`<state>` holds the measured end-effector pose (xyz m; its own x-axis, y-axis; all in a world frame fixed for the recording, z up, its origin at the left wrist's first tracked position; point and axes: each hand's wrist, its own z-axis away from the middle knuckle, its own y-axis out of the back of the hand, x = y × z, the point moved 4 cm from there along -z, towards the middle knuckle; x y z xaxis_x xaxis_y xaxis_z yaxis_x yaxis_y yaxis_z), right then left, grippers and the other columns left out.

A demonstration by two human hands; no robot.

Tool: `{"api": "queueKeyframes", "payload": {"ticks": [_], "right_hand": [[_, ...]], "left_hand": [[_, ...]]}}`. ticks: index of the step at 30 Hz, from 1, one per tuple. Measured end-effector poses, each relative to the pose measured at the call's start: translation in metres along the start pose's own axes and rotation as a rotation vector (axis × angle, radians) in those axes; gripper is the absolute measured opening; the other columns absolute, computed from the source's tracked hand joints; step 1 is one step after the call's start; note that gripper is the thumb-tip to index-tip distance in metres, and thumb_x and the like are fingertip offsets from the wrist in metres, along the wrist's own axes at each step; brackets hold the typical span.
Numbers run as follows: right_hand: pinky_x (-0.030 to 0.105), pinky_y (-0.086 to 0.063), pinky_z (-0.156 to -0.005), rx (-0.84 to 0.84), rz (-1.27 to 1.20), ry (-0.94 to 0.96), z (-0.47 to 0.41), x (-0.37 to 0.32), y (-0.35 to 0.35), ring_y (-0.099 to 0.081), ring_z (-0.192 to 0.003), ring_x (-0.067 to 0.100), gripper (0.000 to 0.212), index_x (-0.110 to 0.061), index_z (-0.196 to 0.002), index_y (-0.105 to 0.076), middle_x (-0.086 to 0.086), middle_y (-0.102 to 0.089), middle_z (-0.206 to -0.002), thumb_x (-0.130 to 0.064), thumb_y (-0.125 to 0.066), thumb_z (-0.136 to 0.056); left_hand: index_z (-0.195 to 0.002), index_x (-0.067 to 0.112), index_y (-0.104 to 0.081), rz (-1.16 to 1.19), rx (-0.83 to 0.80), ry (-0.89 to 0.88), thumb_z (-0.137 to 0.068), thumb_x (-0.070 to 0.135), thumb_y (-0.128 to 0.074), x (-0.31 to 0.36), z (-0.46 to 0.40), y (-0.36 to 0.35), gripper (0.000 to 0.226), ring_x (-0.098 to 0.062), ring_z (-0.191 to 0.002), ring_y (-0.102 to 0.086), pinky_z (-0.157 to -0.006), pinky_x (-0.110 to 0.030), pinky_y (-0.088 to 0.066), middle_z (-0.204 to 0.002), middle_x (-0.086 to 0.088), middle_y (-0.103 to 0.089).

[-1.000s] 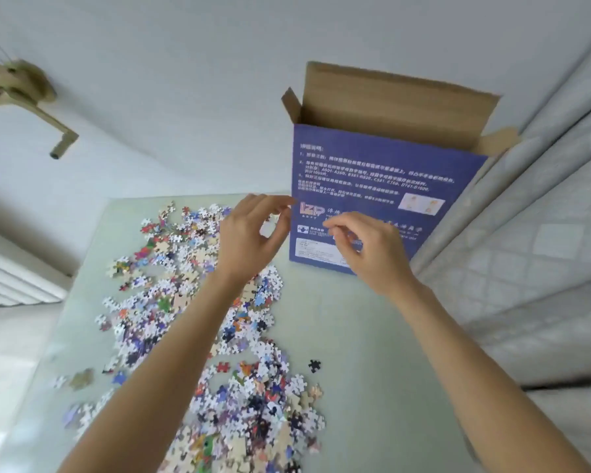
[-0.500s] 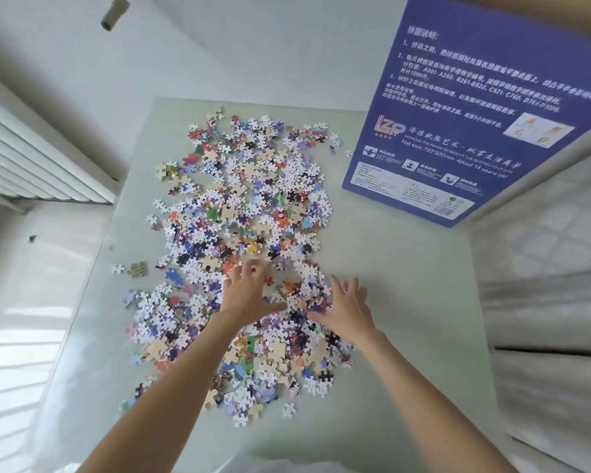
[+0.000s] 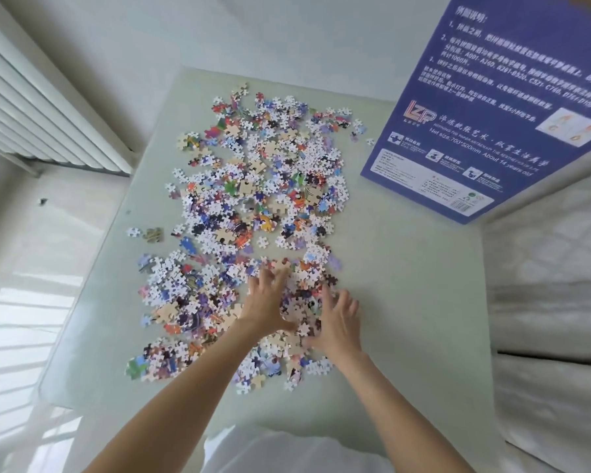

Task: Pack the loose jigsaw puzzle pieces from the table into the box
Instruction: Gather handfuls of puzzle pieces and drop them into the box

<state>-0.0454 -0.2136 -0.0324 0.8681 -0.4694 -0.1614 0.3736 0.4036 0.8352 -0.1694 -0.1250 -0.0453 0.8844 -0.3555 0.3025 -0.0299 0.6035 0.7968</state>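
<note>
In the head view, a wide spread of loose puzzle pieces (image 3: 253, 213) covers the middle of the pale green table (image 3: 406, 302), running from the upper centre of the frame down to the lower centre. The left hand (image 3: 265, 302) and the right hand (image 3: 338, 319) both press into the lower part of the pile with fingers spread, cupping a small heap of pieces between them; neither is closed round anything, and whether any pieces are lifted off the surface cannot be told. The blue box (image 3: 492, 107) stands upright at the upper right of the frame, its top cut off by the frame edge, so its contents are not visible.

Judging by the pile, most of the packing is left. A few stray pieces (image 3: 147, 233) lie close to the table's left edge and could be knocked off. The right half of the table is bare, giving open room to carry handfuls up to the box
</note>
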Motion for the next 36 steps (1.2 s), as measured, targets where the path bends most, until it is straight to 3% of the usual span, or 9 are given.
{"api": "queueKeyframes", "payload": {"ticks": [6,12,17,23,25,27,31,33,36], "right_hand": [[0.031,-0.048,-0.084,0.072,-0.215,0.049,-0.006,-0.002,0.009,-0.051,-0.105,0.024,0.064,-0.017,-0.123,-0.04,0.009,-0.042,-0.122,-0.03,-0.078,-0.073],[0.029,-0.046,-0.08,0.06,-0.385,0.045,-0.013,0.006,0.017,-0.054,-0.101,0.021,0.055,-0.015,-0.125,-0.047,0.006,-0.046,-0.122,-0.027,-0.073,-0.078],[0.034,-0.041,-0.097,0.114,-0.439,0.074,-0.018,0.008,0.021,-0.051,-0.116,0.025,0.054,-0.015,-0.135,-0.046,0.007,-0.053,-0.128,-0.022,-0.066,-0.085],[0.025,-0.053,-0.068,0.222,-0.541,0.121,-0.021,0.015,0.033,-0.04,-0.051,0.002,0.038,-0.014,-0.122,-0.06,0.007,-0.066,-0.115,-0.012,-0.065,-0.085],[0.006,-0.037,-0.053,0.238,-0.591,0.128,-0.022,0.019,0.034,-0.032,-0.044,-0.006,0.036,-0.016,-0.12,-0.062,0.005,-0.068,-0.111,-0.01,-0.065,-0.085],[0.007,-0.031,-0.044,0.247,-0.624,0.121,-0.023,0.023,0.035,-0.033,-0.04,-0.002,0.034,-0.019,-0.118,-0.063,0.005,-0.069,-0.105,-0.009,-0.064,-0.085],[0.021,-0.049,-0.07,0.246,-0.634,0.089,-0.027,0.029,0.037,-0.051,-0.061,0.001,0.026,-0.021,-0.11,-0.066,0.003,-0.068,-0.108,-0.01,-0.063,-0.086],[0.027,-0.04,-0.097,0.237,-0.609,0.067,-0.027,0.03,0.037,-0.059,-0.097,0.012,0.02,-0.016,-0.105,-0.067,0.004,-0.064,-0.116,-0.009,-0.06,-0.088],[0.017,-0.028,-0.095,0.225,-0.521,0.057,-0.026,0.026,0.033,-0.052,-0.114,0.018,0.02,-0.013,-0.109,-0.064,0.005,-0.056,-0.122,-0.013,-0.057,-0.091]], "left_hand": [[-0.139,0.03,-0.027,0.161,0.005,-0.016,-0.065,0.032,-0.081,0.007,0.004,0.002,0.091,-0.018,-0.116,-0.041,-0.102,-0.031,-0.039,-0.13,-0.002,-0.042],[-0.134,0.018,-0.037,0.234,-0.037,-0.018,-0.074,0.016,-0.075,0.016,0.002,0.011,0.071,-0.011,-0.087,-0.055,-0.061,-0.01,-0.043,-0.113,-0.004,-0.06],[-0.138,0.022,-0.036,0.224,-0.015,-0.073,-0.083,0.017,-0.067,0.025,0.003,0.018,0.064,-0.012,-0.087,-0.062,-0.07,-0.015,-0.047,-0.117,-0.004,-0.064],[-0.139,0.029,-0.037,0.226,0.078,-0.113,-0.089,0.024,-0.06,0.023,0.001,0.033,0.056,-0.01,-0.073,-0.064,-0.075,-0.022,-0.052,-0.124,0.0,-0.061],[-0.139,0.028,-0.037,0.229,0.092,-0.112,-0.09,0.026,-0.057,0.021,-0.002,0.034,0.053,-0.006,-0.057,-0.058,-0.07,-0.02,-0.051,-0.126,0.001,-0.06],[-0.139,0.028,-0.038,0.222,0.104,-0.101,-0.091,0.029,-0.056,0.018,-0.004,0.036,0.052,-0.005,-0.05,-0.055,-0.066,-0.021,-0.054,-0.126,0.0,-0.06],[-0.138,0.031,-0.039,0.202,0.124,-0.058,-0.091,0.032,-0.056,0.013,-0.004,0.038,0.05,0.001,-0.047,-0.049,-0.063,-0.019,-0.051,-0.128,0.001,-0.058],[-0.138,0.031,-0.04,0.196,0.132,-0.056,-0.091,0.032,-0.056,0.013,-0.002,0.04,0.049,0.0,-0.053,-0.053,-0.068,-0.018,-0.048,-0.132,0.002,-0.055],[-0.138,0.026,-0.041,0.181,0.142,-0.051,-0.091,0.032,-0.055,0.013,0.0,0.041,0.049,-0.01,-0.084,-0.065,-0.08,-0.02,-0.047,-0.139,0.002,-0.048]]}}
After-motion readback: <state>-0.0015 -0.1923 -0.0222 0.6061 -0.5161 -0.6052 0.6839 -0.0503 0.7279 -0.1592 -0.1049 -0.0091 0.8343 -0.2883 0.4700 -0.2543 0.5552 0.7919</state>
